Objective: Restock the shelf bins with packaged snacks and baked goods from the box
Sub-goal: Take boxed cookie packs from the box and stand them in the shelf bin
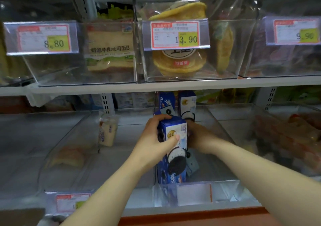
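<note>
Inside the clear lower bin (225, 189), gripping a blue cookie box (177, 158) upright with the left hand (152, 139), thumb curled across its front; right hand (198, 135) against its far side, fingers hidden, grip impossible to tell. Behind, two matching boxes (166, 104) upright. Above, bagged bread (110, 47) and pancakes (179, 60).

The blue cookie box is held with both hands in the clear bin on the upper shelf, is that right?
Not quite. The head view shows the left hand and right hand holding the blue cookie box in the clear bin on the lower shelf, not the upper one.
</note>
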Demonstrator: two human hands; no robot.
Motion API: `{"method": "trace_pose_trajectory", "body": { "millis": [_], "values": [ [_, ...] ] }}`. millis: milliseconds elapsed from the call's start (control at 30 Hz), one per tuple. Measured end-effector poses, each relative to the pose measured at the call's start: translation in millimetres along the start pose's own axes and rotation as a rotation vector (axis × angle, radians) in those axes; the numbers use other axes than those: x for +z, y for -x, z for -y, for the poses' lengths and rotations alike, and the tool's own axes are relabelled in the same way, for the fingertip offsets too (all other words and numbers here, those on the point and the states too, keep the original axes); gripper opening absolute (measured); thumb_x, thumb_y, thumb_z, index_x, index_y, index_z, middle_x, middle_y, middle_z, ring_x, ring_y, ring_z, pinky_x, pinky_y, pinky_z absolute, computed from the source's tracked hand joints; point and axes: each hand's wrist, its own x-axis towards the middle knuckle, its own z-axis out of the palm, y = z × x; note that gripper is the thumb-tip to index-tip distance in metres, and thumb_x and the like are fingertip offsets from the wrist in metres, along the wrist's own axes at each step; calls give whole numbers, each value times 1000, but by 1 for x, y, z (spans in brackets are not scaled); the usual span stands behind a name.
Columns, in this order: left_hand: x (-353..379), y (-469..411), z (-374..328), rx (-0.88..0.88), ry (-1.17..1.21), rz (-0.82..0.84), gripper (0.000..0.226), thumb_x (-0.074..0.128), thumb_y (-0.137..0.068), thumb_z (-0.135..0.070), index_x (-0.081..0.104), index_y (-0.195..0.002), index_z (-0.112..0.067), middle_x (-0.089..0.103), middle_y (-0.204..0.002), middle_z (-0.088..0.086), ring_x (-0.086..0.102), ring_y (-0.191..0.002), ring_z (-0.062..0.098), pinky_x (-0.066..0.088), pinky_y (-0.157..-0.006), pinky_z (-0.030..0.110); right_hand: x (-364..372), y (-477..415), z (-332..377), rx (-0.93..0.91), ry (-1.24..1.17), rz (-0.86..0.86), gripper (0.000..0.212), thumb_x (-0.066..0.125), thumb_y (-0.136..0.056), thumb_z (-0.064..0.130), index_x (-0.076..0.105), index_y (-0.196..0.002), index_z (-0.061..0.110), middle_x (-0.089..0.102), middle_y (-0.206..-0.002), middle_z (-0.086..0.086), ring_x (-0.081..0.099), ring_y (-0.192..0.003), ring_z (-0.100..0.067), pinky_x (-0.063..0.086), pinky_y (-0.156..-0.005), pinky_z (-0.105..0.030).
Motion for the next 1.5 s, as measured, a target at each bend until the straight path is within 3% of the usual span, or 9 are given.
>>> {"method": "trace_pose_trajectory", "body": {
  "millis": [400, 667, 800, 900, 1000, 1133, 1233, 1367, 1500],
  "values": [
    [-3, 11, 6, 16, -1, -9, 44, 69, -85, -34, 45, -121, -40, 60, -117, -9, 59, -101, -5, 51, -84, 16, 19, -35, -16, 67, -147, 123, 41, 68, -86, 26, 57, -123, 14, 60, -122, -5, 57, -107, -17, 46, -95, -32],
    [-3, 10, 8, 37, -8, -24, 47, 70, -86, -30, 46, -126, -36, 57, -123, -5, 58, -105, -3, 51, -84, 15, 1, -30, -11, -9, -332, 21, 33, 70, -85, 17, 52, -111, 21, 55, -91, 13, 50, -76, 6, 40, -50, -5],
    [-2, 11, 8, 44, -41, -50, 49, 69, -83, -39, 45, -125, -41, 53, -126, -4, 57, -107, -2, 53, -87, 20, 0, -38, -13, -12, -607, 137, 56, 70, -82, 0, 46, -128, 19, 61, -116, 3, 61, -96, -8, 56, -71, -19],
    [-2, 10, 7, 54, -70, -55, 47, 69, -85, -31, 42, -120, -47, 49, -126, -6, 53, -106, -9, 47, -83, 7, 9, -43, -12, -89, -373, 183, 57, 65, -85, -1, 43, -136, 14, 52, -117, 6, 54, -95, -5, 44, -58, -2],
    [-2, 7, 10, 45, -80, -58, 51, 68, -81, -39, 43, -126, -42, 51, -126, -7, 53, -107, -8, 46, -84, 7, 7, -47, -20, -154, -171, 146, 50, 65, -88, 8, 49, -134, 14, 56, -129, -1, 51, -110, -9, 41, -76, -7],
    [2, 6, 14, 30, -70, -60, 57, 62, -73, -52, 42, -125, -41, 58, -121, -8, 59, -102, -5, 52, -85, 17, -32, -39, -27, -267, -26, -303, 27, 68, -87, 19, 64, -112, 13, 66, -106, -5, 59, -92, -13, 47, -76, -25],
    [5, 6, 14, 21, -56, -68, 49, 63, -74, -49, 40, -118, -47, 62, -114, -14, 61, -98, -4, 53, -83, 19, -53, -46, -35, -333, 71, -648, 48, 74, -79, 19, 55, -122, 14, 55, -121, -9, 50, -113, -26, 45, -90, -33],
    [6, 7, 13, 12, -70, -74, 48, 62, -74, -49, 40, -117, -46, 63, -111, -15, 62, -97, -3, 53, -83, 19, -55, -69, -46, -372, 216, -322, 90, 76, -78, 20, 22, -150, 17, 25, -154, -9, 23, -139, -29, 25, -112, -40],
    [7, 7, 10, 4, -78, -81, 45, 63, -76, -46, 40, -115, -46, 63, -108, -18, 62, -95, -6, 51, -80, 14, -52, -61, -58, -375, 135, -336, 77, 77, -78, 29, 37, -142, 13, 40, -142, -7, 37, -130, -24, 37, -102, -35]
  ]
}}
